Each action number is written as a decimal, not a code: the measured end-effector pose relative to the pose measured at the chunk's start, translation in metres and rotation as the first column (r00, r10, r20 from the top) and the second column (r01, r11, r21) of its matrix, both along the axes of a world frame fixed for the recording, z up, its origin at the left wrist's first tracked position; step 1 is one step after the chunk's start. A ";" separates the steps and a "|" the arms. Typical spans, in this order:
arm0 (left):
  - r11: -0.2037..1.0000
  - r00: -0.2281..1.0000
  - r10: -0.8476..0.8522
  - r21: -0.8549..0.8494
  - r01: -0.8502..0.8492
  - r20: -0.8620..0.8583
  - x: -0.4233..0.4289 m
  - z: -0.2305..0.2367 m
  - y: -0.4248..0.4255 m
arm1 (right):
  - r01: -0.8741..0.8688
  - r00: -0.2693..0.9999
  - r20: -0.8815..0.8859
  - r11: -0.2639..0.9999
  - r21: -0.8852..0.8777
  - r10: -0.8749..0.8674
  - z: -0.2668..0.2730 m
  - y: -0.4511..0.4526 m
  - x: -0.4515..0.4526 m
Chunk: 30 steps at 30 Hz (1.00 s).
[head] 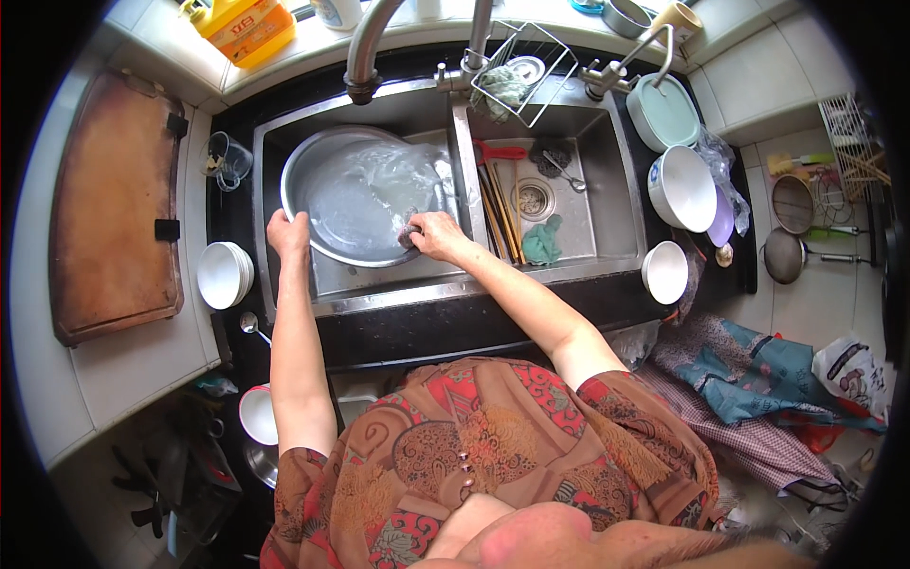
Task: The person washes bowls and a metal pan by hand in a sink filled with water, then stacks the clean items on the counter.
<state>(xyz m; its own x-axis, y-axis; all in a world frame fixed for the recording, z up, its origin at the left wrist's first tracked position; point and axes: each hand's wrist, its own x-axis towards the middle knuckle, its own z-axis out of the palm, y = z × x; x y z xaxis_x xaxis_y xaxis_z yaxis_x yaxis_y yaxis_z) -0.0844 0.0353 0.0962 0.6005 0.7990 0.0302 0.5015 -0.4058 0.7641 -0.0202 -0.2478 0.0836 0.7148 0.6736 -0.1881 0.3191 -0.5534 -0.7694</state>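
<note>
A large round metal basin [341, 192] sits tilted in the left bowl of a steel double sink, with water sloshing toward its right side. My left hand [289, 235] grips the basin's left rim. At the basin's lower right rim, my right hand [439, 236] pinches a grey scouring pad [407, 236]. The right sink bowl [604, 199] holds several chopsticks [501, 213], a red-handled tool [501, 151], a dark scourer [553, 160], a metal spoon [574, 183] and a green cloth [542, 242].
A curved faucet [366, 57] and a wire rack [526, 71] overhang the sink. Stacked white bowls [224, 276] and a glass mug [227, 162] stand left. On the right are a large white bowl [682, 188], a smaller bowl [666, 272] and a lidded container [665, 114].
</note>
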 end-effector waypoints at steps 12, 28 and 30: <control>0.670 0.909 -0.414 0.657 0.345 -0.056 0.020 0.103 -0.089 | 0.238 0.872 -0.482 0.937 0.256 -0.090 0.025 -0.033 0.014; 0.567 0.929 -0.369 0.795 0.218 0.009 0.005 0.131 -0.087 | -0.130 0.983 0.101 0.976 -0.176 0.150 0.009 -0.019 -0.020; 0.647 0.948 -0.316 0.740 0.183 0.042 0.002 0.121 -0.081 | -0.135 0.980 0.112 0.966 -0.222 0.163 0.009 -0.012 -0.027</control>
<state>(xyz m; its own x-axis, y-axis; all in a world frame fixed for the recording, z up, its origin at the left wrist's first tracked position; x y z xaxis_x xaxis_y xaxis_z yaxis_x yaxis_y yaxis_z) -0.0820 -0.0461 0.2170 0.7072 0.3065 0.6371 0.2016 -0.9511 0.2338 -0.0473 -0.2596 0.0924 0.6370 0.7286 -0.2517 0.4987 -0.6385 -0.5862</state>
